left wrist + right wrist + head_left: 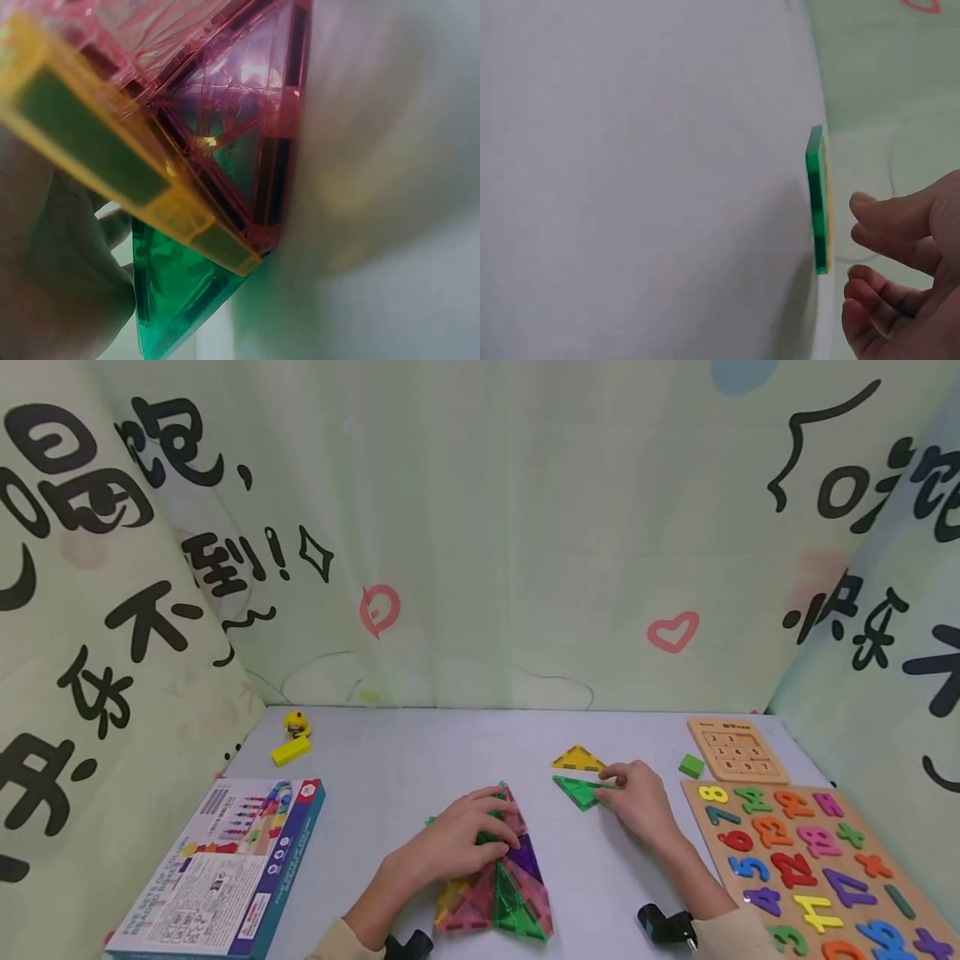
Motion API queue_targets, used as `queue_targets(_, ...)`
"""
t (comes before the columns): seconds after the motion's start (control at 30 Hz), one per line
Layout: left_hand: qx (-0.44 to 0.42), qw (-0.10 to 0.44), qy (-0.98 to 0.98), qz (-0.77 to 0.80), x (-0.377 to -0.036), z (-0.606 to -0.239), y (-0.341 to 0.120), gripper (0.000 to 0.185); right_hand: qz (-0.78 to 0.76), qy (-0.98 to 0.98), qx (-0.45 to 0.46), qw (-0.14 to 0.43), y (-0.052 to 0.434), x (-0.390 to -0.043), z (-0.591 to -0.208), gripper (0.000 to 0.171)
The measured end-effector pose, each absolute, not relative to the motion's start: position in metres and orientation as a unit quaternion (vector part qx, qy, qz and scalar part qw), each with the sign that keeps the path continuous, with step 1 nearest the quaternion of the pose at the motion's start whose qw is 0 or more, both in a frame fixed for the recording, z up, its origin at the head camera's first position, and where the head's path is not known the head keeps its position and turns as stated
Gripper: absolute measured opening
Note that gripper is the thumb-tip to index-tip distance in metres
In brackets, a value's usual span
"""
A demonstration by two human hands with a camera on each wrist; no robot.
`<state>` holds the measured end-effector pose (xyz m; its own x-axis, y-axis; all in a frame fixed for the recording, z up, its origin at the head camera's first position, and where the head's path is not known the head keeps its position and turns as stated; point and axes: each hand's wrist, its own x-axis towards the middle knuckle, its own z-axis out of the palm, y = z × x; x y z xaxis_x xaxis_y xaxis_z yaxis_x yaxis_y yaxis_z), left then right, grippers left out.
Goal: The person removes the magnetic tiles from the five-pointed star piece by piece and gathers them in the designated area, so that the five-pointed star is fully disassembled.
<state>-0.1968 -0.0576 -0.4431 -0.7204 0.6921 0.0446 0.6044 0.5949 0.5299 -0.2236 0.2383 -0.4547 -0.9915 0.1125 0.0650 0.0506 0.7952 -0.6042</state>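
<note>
A peaked structure of translucent magnetic tiles [474, 908], in pink, green, purple and yellow, stands at the front middle of the table. My left hand [463, 839] curves over its upper part, holding it with fingers and thumb; the palm hides its left side. In the left wrist view, a yellow tile edge [112, 150] and a green tile [180, 277] show close by. My right hand [637, 797] hovers at the right end of a green triangle tile [579, 792]. The right wrist view shows the bent fingers [892, 217] apart from that tile. A yellow triangle tile [577, 758] lies behind it.
At the left lies a box [217, 868], with a yellow block [291, 751] and small yellow toy [297, 723] behind. On the right are a letter-and-number board [750, 847], a wooden number board [738, 750] and a green block [692, 767]. Printed curtains surround the table.
</note>
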Motion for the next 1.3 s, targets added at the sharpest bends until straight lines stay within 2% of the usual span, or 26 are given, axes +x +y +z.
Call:
queue_targets(0.13,0.364,0.095,0.887,0.268,-0.197,-0.443,-0.057,0.021,0.335,-0.942,-0.023,0.023,0.225,-0.204,-0.446,0.020)
queue_targets(0.37,0.356,0.104,0.887,0.274,-0.198,-0.442,-0.058,0.024,0.376,-0.916,0.082,-0.111,0.191,-0.174,-0.446,0.019)
queue_targets(0.5,0.347,0.106,0.888,0.282,-0.197,-0.441,-0.058,0.022,0.402,-0.896,0.129,-0.136,0.179,-0.163,-0.449,0.022)
queue_targets(0.77,0.334,0.102,0.891,0.289,-0.195,-0.442,-0.058,0.015,0.427,-0.882,0.123,-0.154,0.174,-0.156,-0.451,0.028)
queue_targets(1.03,0.337,0.070,0.893,0.289,-0.193,-0.444,-0.057,0.014,0.432,-0.880,0.115,-0.159,0.173,-0.152,-0.449,0.036)
queue_targets(1.2,0.332,0.020,0.899,0.286,-0.191,-0.446,-0.051,0.023,0.429,-0.888,0.097,-0.133,0.167,-0.150,-0.450,0.040)
queue_targets(1.3,0.327,-0.011,0.905,0.273,-0.189,-0.446,-0.047,0.025,0.430,-0.894,0.083,-0.098,0.161,-0.149,-0.451,0.035)
